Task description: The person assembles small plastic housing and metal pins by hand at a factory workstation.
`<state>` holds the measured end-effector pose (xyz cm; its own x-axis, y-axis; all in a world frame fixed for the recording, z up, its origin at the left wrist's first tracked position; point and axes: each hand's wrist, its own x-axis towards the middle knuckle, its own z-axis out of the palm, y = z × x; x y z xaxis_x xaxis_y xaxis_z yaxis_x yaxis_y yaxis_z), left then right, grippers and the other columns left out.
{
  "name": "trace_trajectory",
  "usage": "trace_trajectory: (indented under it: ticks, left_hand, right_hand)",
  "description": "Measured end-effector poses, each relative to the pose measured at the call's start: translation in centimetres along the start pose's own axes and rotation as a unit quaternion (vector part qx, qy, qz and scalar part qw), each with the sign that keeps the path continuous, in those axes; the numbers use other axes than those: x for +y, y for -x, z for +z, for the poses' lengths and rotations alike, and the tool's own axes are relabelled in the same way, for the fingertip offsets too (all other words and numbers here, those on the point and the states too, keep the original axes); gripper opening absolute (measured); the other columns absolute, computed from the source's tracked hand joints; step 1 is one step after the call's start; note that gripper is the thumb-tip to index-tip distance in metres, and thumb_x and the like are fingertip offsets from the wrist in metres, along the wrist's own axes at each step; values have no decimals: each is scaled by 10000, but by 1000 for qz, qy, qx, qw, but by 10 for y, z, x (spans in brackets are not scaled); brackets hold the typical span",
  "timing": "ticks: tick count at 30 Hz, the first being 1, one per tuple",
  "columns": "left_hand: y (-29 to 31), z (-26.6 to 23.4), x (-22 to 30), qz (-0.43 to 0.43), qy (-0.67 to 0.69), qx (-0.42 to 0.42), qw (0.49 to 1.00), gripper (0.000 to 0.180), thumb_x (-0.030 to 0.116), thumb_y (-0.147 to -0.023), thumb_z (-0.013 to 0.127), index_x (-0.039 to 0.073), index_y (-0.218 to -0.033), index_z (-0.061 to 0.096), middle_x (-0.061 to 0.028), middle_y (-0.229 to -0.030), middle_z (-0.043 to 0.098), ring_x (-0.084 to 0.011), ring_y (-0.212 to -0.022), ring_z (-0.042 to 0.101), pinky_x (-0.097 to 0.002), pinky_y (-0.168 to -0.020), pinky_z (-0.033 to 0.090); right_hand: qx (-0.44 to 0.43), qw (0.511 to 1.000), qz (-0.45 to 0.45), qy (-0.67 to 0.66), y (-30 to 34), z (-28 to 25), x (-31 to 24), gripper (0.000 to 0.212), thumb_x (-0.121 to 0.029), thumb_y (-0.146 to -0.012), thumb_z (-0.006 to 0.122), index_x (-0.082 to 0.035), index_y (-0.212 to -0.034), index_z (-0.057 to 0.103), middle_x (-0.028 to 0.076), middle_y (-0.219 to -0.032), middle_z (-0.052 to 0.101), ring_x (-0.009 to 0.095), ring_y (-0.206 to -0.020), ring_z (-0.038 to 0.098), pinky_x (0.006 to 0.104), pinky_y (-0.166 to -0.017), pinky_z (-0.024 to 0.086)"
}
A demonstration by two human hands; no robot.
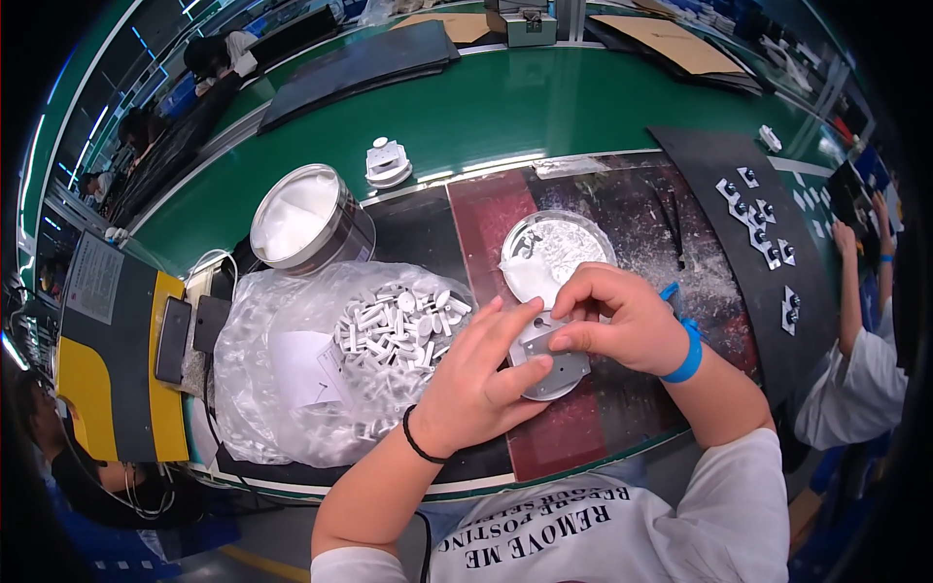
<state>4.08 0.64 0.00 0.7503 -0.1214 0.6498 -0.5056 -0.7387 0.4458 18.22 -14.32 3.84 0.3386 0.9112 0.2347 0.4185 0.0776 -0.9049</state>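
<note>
My left hand (479, 372) grips the left side of a grey and white plastic part (568, 373), its thumb and forefinger against the edge. The part has a rounded white base and a grey plate with small holes. Over its top, my right hand (627, 323) is closed in a pinch; what lies between the thumb and forefinger is hidden. Just beyond the hands sits a round shallow dish (593, 236) holding whitish material, with a white cloth-like piece (530, 279) over its near rim. Left of my left hand, a clear plastic bag (255, 384) holds many small white plastic pins (398, 325).
A round tin (362, 233) with a white liner stands beyond the bag. Near it rests a similar white part (388, 163). Several small black-and-white pieces (758, 222) lie on a black mat (714, 155) at right. A co-worker's arms (848, 282) are at far right. Phones (173, 340) lie left.
</note>
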Motion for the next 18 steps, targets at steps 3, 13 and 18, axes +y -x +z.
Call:
trace_trajectory:
  ticks: [3,13,18]
  left_hand:
    - [-1,-1,2,-4,-11,11,1000,674,171,-553,790,182,-1119,425,-218,-1244,443,-383,-1039,508,-508,-917,400]
    - [3,0,-2,-21,-11,57,998,827,160,-529,841,244,-1204,371,-232,-1239,446,-379,-1058,523,-523,-925,378]
    - [1,-4,-2,-9,-27,52,998,780,156,-529,812,196,-1169,368,-231,-1226,454,-392,-1013,535,-514,-903,415]
  right_hand:
    - [9,988,109,-109,1,5,1,282,-188,-751,706,-34,-956,590,9,-778,513,62,-692,470,194,-585,387]
    - [-25,992,107,-61,5,11,8,414,-211,-852,592,7,-1180,465,62,-993,474,86,-814,480,222,-715,417]
    - [-38,971,153,-181,5,18,10,375,-130,-881,540,16,-1211,438,57,-1091,473,120,-1005,488,261,-859,403]
